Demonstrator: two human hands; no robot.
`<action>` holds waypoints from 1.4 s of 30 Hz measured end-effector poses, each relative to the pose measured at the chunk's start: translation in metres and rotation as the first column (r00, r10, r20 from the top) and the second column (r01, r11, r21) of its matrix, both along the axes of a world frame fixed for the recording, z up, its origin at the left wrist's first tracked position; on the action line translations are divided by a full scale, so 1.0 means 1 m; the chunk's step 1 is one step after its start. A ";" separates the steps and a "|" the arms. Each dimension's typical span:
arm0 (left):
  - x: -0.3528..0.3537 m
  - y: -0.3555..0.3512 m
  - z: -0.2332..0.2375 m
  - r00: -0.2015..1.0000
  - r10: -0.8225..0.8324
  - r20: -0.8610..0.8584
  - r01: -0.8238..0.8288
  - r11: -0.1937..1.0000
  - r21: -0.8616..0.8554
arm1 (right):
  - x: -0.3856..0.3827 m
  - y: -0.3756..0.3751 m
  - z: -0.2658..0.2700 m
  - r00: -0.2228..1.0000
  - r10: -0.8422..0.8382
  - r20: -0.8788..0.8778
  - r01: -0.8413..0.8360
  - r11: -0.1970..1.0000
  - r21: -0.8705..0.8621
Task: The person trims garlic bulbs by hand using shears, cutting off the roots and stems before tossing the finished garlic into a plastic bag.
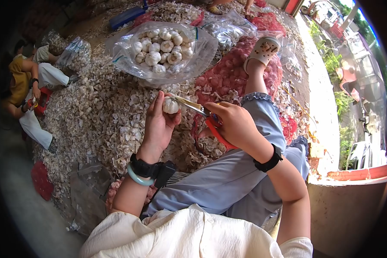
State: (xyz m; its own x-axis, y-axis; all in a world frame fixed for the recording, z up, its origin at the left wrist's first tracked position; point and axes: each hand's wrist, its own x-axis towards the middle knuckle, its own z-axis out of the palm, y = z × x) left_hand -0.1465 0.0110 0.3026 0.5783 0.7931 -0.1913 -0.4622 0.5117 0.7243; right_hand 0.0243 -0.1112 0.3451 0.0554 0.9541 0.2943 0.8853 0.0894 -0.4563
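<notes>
My left hand (160, 122) holds a white garlic bulb (170, 105) between thumb and fingers, its stem pointing right. In my right hand (234, 124) is a pair of red-handled scissors (219, 134), fingers wrapped around the grips. The scissor blades reach left along the stem, right up by the bulb's neck. Just beyond my hands stands a clear plastic bag (206, 51), its mouth spread wide, with many cleaned garlic bulbs (164, 46) inside.
Dry garlic skins (103, 116) cover the floor. A red mesh sack of garlic (228, 73) lies under my outstretched leg (254, 81). Another person (26, 86) sits at the left with red-handled scissors. A blue tray (127, 18) lies behind; a low wall (344, 210) borders the right.
</notes>
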 end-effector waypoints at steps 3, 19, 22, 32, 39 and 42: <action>0.000 0.000 -0.003 1.000 0.003 -0.002 -0.003 1.000 -0.021 | 0.000 0.001 0.001 1.000 0.011 -0.018 -0.012 1.000 -0.028; 0.001 -0.001 -0.003 0.995 0.033 -0.090 -0.032 0.999 0.007 | -0.006 0.000 0.003 0.992 0.010 -0.126 -0.020 0.996 -0.083; -0.001 0.002 -0.003 0.994 0.090 -0.061 -0.090 0.996 0.012 | -0.006 0.000 0.004 0.971 -0.084 -0.223 0.061 0.992 -0.107; -0.012 0.007 0.004 0.998 0.064 0.020 -0.066 0.992 0.105 | 0.005 0.004 0.000 0.978 -0.076 -0.192 0.083 0.996 0.031; -0.008 0.002 0.010 0.995 0.048 0.089 -0.056 0.995 0.085 | 0.005 0.005 0.000 0.987 -0.062 -0.145 0.060 0.998 -0.024; -0.010 0.006 0.000 0.989 0.036 0.141 -0.049 0.995 0.087 | 0.006 0.005 -0.003 0.990 -0.072 -0.124 0.070 0.997 -0.021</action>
State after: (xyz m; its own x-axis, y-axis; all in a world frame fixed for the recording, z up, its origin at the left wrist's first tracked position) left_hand -0.1565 0.0172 0.3031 0.5597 0.8278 -0.0384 -0.5813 0.4252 0.6937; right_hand 0.0300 -0.1059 0.3421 0.1585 0.9510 0.2655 0.8256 0.0198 -0.5640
